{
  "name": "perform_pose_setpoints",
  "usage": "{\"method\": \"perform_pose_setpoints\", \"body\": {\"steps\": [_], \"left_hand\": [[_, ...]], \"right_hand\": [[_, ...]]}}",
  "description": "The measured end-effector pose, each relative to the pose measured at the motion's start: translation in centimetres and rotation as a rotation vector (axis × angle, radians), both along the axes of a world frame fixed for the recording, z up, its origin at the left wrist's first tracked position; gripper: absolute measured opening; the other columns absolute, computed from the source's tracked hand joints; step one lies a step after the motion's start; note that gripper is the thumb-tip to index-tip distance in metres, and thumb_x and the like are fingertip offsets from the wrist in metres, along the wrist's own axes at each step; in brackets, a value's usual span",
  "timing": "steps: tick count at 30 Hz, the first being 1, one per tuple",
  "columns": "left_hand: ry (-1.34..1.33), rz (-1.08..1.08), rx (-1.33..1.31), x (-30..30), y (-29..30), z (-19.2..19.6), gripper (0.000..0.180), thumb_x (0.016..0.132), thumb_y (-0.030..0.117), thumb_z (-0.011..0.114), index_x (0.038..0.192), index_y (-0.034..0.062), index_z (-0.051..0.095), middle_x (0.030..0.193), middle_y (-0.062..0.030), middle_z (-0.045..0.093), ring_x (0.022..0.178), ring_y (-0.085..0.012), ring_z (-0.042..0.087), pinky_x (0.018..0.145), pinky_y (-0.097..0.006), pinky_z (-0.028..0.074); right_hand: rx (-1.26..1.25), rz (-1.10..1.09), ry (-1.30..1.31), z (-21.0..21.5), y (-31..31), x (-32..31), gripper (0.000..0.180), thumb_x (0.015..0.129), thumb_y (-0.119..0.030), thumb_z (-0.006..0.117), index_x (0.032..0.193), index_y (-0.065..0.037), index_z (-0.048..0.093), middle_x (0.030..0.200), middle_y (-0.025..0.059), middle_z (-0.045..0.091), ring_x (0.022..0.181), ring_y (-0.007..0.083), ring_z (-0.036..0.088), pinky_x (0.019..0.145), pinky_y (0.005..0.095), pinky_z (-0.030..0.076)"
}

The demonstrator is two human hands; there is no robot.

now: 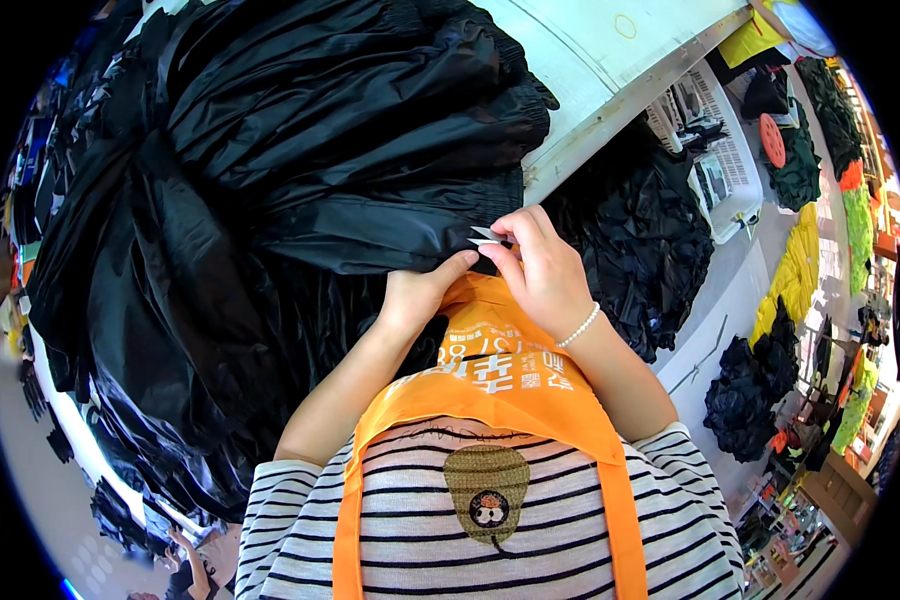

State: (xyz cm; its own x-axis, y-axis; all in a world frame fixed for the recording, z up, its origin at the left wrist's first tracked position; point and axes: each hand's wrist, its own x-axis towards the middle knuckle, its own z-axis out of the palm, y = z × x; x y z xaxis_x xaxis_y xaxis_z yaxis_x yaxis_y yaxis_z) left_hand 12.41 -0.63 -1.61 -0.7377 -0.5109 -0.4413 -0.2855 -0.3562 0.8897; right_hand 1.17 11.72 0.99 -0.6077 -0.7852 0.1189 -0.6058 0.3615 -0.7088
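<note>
Both hands meet at the near edge of a big heap of shiny black cloth (270,180) that lies on a white table (610,70). The right hand (542,265) is closed, with its fingers pinching a small silver tool (487,237), maybe little scissors, but it is too small to tell for sure. The left hand (417,292) is just beside it, with its thumb pressed on the gathered edge of the black cloth, and the two hands almost touch. A white bead bracelet (579,327) sits on the right wrist. Under the hands hangs an orange apron (500,375) over a striped shirt (410,520). The cloth covers most of the table, and only the far right corner of the table shows bare. Beside the right edge of the table more black cloth (630,240) is piled up. Farther right stand white baskets (720,150), and past them there are yellow bundles (795,270), green bundles (858,225) and more black bundles (745,400) on the floor.
</note>
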Motion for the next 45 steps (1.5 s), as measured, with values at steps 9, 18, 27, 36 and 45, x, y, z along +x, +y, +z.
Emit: {"method": "perform_pose_setpoints", "body": {"steps": [9,18,27,36,45], "left_hand": [[0.080,0.045,0.111,0.1,0.1,-0.6,0.023,0.078,-0.002,0.069,0.101,-0.0010,0.064,0.098,-0.0054,0.065,0.088,-0.0143,0.061,0.080,-0.027,0.048],[0.074,0.030,0.190,4.1,0.3,0.2,0.043,0.074,0.008,0.078,0.110,-0.0036,0.059,0.107,-0.0068,0.063,0.100,-0.0171,0.057,0.092,-0.031,0.044],[-0.131,-0.598,-0.259,7.5,-1.7,3.1,0.045,0.082,0.021,0.070,0.117,-0.0030,0.057,0.114,-0.0145,0.063,0.103,-0.0233,0.060,0.093,-0.033,0.043],[-0.052,-0.358,-1.080,2.1,-2.6,9.3,0.029,0.074,0.022,0.077,0.086,-0.0009,0.064,0.072,-0.0111,0.060,0.063,-0.0186,0.060,0.059,-0.030,0.047],[-0.166,-0.559,-0.452,1.5,-4.3,3.0,0.034,0.079,0.018,0.073,0.104,-0.0026,0.062,0.076,-0.0026,0.060,0.068,-0.0083,0.054,0.064,-0.023,0.046]], "right_hand": [[-0.030,-0.006,0.078,-0.1,-0.9,-0.1,0.018,0.085,-0.019,0.065,0.090,-0.006,0.054,0.085,0.0103,0.056,0.066,0.0285,0.059,0.056,0.0351,0.046],[-0.191,-0.284,-0.881,-3.2,0.8,-3.0,0.033,0.089,-0.031,0.065,0.093,0.002,0.059,0.081,0.0017,0.060,0.069,0.0077,0.052,0.063,0.0212,0.042],[-0.327,-0.166,-0.984,-3.1,0.6,0.6,0.018,0.080,-0.013,0.072,0.083,-0.005,0.056,0.068,-0.0069,0.046,0.061,0.0002,0.040,0.054,0.0183,0.033],[-0.291,0.265,-0.838,-1.0,0.8,3.8,0.016,0.080,-0.005,0.070,0.090,-0.003,0.057,0.075,-0.0028,0.050,0.063,0.0023,0.042,0.054,0.0187,0.036],[-0.233,-0.110,-1.650,-3.7,2.0,3.8,0.030,0.095,-0.039,0.053,0.084,-0.012,0.046,0.052,-0.0048,0.037,0.040,0.0048,0.030,0.037,0.0206,0.023]]}}
